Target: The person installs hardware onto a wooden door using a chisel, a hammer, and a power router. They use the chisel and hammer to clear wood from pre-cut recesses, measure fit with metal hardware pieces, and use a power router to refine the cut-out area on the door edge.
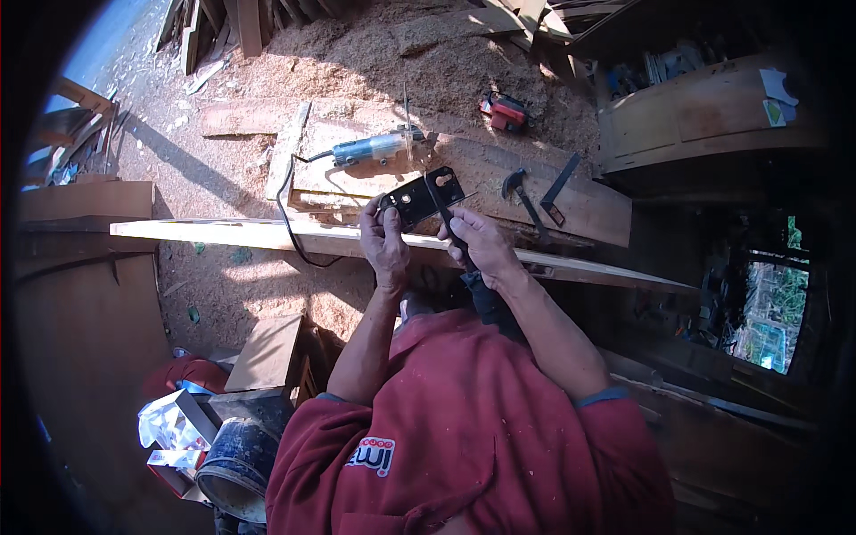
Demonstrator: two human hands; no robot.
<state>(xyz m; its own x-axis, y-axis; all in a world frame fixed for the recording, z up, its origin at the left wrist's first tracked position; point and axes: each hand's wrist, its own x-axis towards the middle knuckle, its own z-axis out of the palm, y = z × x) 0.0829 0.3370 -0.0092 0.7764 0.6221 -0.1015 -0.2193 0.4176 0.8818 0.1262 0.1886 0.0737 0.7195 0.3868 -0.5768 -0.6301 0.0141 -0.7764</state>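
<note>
A black plate (412, 208) is held up in front of the person, just above the upper edge of a long pale board (201, 231). It is flat, narrow and longish, tilted so that its right end sits higher, with a larger opening near that end and smaller round holes along its left part. The left hand (384, 245) pinches its left end between thumb and fingers. The right hand (486, 245) is closed around the dark handle of a slim tool (442, 210) whose upper part crosses the plate — hiding a strip of it. Exactly what kind of tool it is, I cannot tell.

The board runs across below the hands, between the person and the planks (596, 207) beyond. On those lie a blue-grey power tool (353, 152), a hammer (526, 200) and a square (561, 185); a red and black device (506, 112) sits farther back, near sawdust (348, 62). The power tool's black cord (286, 214) drapes down across the board — left of the hands. A bucket (220, 486) and an open box (178, 421) stand at lower left.
</note>
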